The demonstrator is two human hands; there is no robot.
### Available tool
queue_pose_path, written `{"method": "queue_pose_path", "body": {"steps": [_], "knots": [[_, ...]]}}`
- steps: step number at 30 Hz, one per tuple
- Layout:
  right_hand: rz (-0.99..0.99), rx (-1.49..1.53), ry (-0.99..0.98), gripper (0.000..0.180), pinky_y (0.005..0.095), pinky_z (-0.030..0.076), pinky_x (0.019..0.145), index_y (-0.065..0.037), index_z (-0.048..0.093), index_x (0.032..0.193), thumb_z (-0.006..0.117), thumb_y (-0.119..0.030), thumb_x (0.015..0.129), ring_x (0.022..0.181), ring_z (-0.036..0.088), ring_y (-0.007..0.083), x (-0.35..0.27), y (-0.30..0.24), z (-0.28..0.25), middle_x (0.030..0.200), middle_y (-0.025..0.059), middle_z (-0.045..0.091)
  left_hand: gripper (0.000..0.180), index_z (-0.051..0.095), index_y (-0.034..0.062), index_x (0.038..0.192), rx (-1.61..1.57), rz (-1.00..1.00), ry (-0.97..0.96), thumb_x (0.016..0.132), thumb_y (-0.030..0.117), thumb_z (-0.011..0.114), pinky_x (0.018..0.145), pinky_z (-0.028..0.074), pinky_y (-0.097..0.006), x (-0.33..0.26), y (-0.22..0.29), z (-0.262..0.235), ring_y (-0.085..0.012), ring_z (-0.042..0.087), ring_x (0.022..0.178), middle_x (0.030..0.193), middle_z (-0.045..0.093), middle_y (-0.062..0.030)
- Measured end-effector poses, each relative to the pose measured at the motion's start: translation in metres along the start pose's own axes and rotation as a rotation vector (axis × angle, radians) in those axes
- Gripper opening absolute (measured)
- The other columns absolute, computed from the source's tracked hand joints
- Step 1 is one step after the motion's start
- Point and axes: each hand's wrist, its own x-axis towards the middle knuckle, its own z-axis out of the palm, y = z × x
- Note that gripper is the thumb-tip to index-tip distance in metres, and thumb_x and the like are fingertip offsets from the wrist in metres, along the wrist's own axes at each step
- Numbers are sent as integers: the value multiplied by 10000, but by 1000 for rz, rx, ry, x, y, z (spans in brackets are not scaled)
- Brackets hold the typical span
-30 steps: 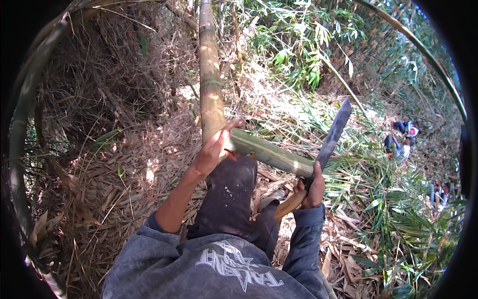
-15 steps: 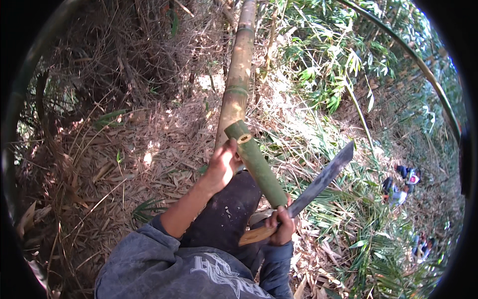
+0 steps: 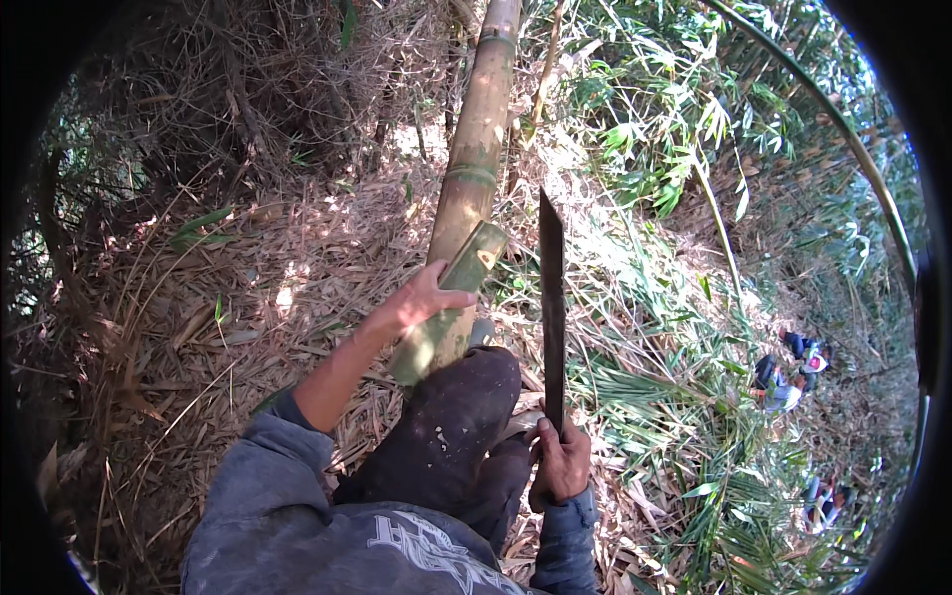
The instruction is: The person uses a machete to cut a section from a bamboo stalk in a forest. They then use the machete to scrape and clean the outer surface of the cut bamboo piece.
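A short green bamboo section (image 3: pixel 461 290) with a small hole near its upper end lies slanted against the long bamboo pole (image 3: pixel 478 134), just beyond my knee. My left hand (image 3: pixel 428 297) is closed round its upper half, thumb across the top. To the right, my right hand (image 3: pixel 563 460) grips a machete (image 3: pixel 553 307) by the handle, which the fingers mostly hide. The dark, straight blade with a slanted tip points away from me, apart from the bamboo.
Dry leaves and husks (image 3: pixel 248 367) cover the ground at left. Cut green leaves and thin stalks (image 3: pixel 635 387) lie at right. Tangled dry twigs (image 3: pixel 268 89) stand at the far left. A thin bent stem (image 3: pixel 843 119) arches at upper right. Several people (image 3: pixel 788 382) sit farther off at right.
The bamboo section has turned, its lower end swinging left, away from my right hand, to lie along the pole. The machete has swung from slanting right to pointing straight ahead.
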Motion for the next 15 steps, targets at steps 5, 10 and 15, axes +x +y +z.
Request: {"method": "queue_pose_path", "body": {"steps": [5,10,15], "knots": [[-50,-133,-15,297,255,390,477,21,620,1083,521,-247,1002,519,500,89,20,2,-3,632,28,577,775,386,-5,1365,282,110,-13,801,393,738,881,516,-461,16,-9,-36,-297,625,983,1136,607,-193],[-124,-158,19,211,253,387,504,29,602,1057,525,-155,987,549,490,83,40,9,7,633,17,554,747,427,-7,1314,561,-84,47,792,427,737,806,505,-372,23,5,-47,-240,609,953,1076,601,-170],[-282,-237,29,289,353,451,518,-2,529,1246,521,-93,972,531,597,243,62,-4,13,634,131,586,748,448,-14,1302,599,-95,3,801,464,731,797,501,-356,29,20,-55,-229,615,936,1076,606,-177]]}}
